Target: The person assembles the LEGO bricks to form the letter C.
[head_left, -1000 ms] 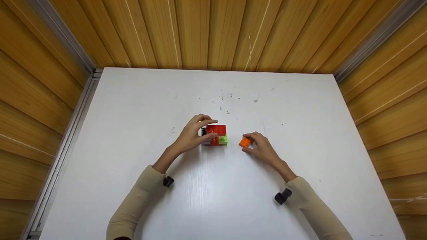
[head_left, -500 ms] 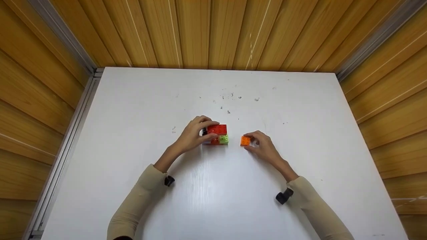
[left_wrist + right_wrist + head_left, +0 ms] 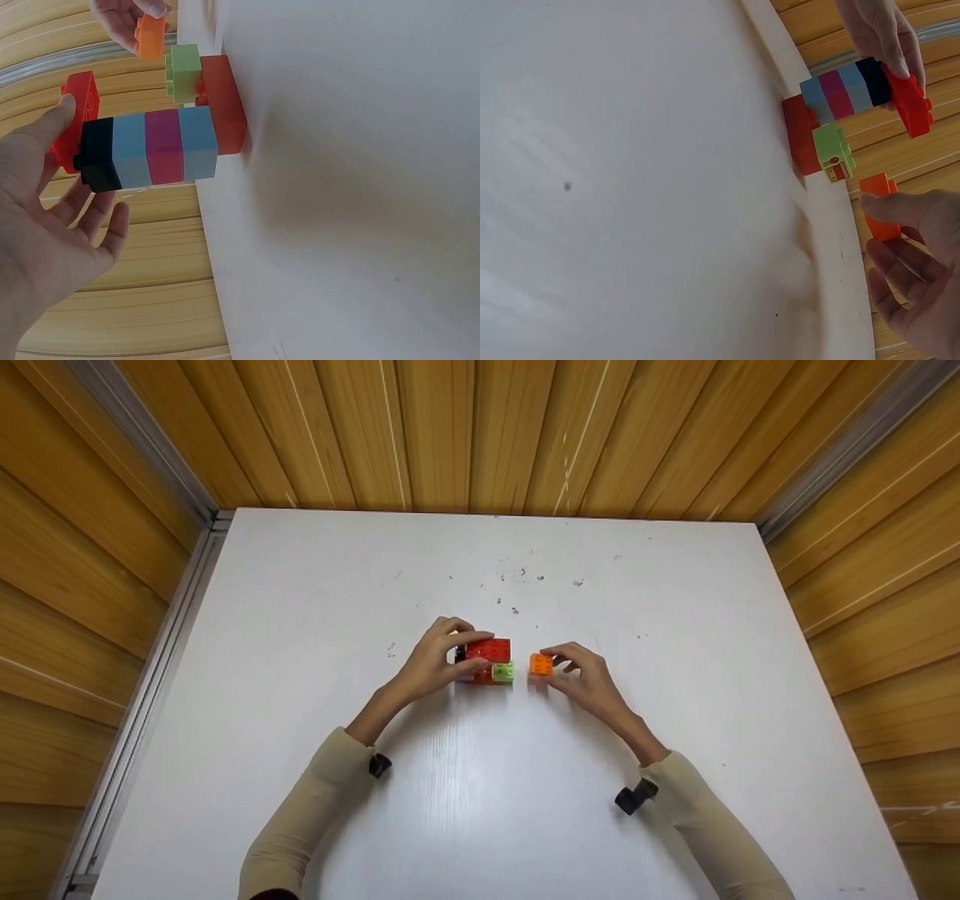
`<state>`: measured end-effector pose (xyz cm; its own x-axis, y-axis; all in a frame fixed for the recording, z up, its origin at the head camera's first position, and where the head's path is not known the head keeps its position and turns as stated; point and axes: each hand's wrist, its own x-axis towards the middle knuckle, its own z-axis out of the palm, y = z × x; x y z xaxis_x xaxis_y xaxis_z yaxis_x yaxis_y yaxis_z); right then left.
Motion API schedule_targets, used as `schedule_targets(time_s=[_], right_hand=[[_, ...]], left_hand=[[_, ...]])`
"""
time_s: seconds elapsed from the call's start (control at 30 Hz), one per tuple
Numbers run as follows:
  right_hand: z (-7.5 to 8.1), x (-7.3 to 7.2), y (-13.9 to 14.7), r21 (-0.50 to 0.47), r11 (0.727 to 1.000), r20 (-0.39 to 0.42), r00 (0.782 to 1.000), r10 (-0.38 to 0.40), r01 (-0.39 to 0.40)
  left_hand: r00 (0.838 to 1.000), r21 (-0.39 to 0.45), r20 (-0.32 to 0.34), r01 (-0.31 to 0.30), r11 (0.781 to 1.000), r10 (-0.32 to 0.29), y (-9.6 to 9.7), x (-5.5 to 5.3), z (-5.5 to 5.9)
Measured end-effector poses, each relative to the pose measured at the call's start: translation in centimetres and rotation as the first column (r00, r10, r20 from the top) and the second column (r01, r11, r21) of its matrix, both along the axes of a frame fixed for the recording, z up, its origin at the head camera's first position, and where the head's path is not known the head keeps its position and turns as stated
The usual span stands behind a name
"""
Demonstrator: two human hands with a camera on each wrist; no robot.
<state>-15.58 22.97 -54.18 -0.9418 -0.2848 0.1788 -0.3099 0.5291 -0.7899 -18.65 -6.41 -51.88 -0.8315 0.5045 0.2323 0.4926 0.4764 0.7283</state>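
Note:
My left hand [image 3: 433, 661] pinches a long red toy brick [image 3: 493, 650] between thumb and fingers, at the top of a brick tower. Below it, in the left wrist view, come a black brick [image 3: 99, 154], a light blue brick [image 3: 130, 151], a magenta brick [image 3: 164, 147] and another light blue brick [image 3: 198, 142]. The tower stands on one end of a red base brick [image 3: 226, 105]; a light green brick [image 3: 830, 148] with a printed picture sits on the other end. To the right, my right hand [image 3: 587, 681] pinches an orange brick [image 3: 541, 664], raised above the table.
The bricks stand near the middle of a white table [image 3: 337, 585] with small dark marks on its far half. Wood-look panels [image 3: 435, 435] border it at the back and both sides. A metal rail [image 3: 142, 697] runs along the left edge.
My right hand has moved left and slightly away from me with the orange brick, bringing it closer to the green brick. My left hand stays almost still on the red brick.

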Motion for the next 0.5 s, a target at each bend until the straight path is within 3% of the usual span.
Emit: schedule_targets(time_s=[0.2, 0.5], right_hand=[[0.8, -0.2, -1.0, -0.047, 0.999, 0.018, 1.0, 0.022, -0.021], [1.4, -0.8, -2.8, 0.01, 0.997, -0.004, 0.997, 0.077, -0.077]], left_hand=[[1.0, 0.011, 0.023, -0.003, 1.0, 0.003, 0.0, 0.0, -0.1], [1.0, 0.011, 0.017, 0.01, 1.0, -0.01, 0.0, 0.0, -0.1]])
